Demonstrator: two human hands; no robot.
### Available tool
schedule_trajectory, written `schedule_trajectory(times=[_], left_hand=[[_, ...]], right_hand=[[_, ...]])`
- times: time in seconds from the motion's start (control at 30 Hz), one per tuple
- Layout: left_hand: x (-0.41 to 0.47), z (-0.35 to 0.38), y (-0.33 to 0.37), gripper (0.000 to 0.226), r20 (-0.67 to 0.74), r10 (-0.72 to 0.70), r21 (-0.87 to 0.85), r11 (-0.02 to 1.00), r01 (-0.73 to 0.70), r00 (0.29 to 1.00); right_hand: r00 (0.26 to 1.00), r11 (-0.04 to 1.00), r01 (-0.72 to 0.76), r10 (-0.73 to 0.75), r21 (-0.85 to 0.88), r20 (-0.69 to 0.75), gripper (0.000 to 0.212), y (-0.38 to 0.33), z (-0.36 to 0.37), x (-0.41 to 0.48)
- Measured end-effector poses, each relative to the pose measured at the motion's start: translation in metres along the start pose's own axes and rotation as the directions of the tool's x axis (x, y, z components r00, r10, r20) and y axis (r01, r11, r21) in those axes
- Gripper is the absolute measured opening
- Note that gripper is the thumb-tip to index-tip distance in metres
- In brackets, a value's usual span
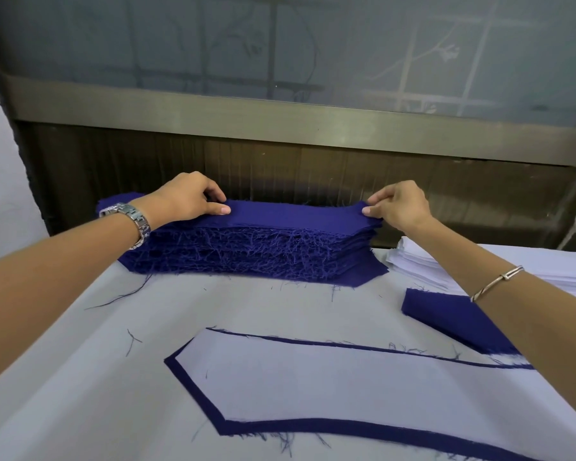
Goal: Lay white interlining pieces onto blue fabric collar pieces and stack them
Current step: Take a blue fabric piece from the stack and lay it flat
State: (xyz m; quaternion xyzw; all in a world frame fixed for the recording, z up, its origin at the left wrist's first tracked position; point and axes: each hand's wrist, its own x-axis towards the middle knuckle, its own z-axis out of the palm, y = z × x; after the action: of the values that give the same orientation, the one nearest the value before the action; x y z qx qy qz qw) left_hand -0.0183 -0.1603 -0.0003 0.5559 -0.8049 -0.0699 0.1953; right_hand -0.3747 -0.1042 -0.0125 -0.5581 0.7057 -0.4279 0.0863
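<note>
Blue collar piece [293,212] atop the frayed stack [246,254], ends seemingly in the pinch of left hand [183,197] and right hand [399,204]

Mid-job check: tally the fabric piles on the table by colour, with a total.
Blue only: 2, the tall blue stack pinched by left hand and right hand, and the small blue pile.
White only: 1, the white interlining pile.
Blue topped with white: 1, the front set.
Total: 4.

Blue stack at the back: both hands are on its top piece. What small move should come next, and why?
Probably lift the top blue piece clear of the blue stack: the left hand and right hand each pinch an end, and the near collar piece already carries its white interlining.
</note>
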Motion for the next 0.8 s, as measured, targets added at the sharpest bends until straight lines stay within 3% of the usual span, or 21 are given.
schedule_trajectory(times=[0.47,0.8], left_hand=[[0.003,0.002,0.000,0.042,0.019,-0.007,0.003,1.000,0.007,1.000],[0.009,0.003,0.000,0.055,0.065,0.017,-0.040,0.999,-0.014,0.998]], right_hand=[[0.977,0.973,0.212,-0.213,-0.096,-0.001,0.028,0.003,-0.002,-0.011],[0.947,0.959,0.248,-0.270,-0.135,-0.177,0.009,0.011,-0.001,-0.022]])
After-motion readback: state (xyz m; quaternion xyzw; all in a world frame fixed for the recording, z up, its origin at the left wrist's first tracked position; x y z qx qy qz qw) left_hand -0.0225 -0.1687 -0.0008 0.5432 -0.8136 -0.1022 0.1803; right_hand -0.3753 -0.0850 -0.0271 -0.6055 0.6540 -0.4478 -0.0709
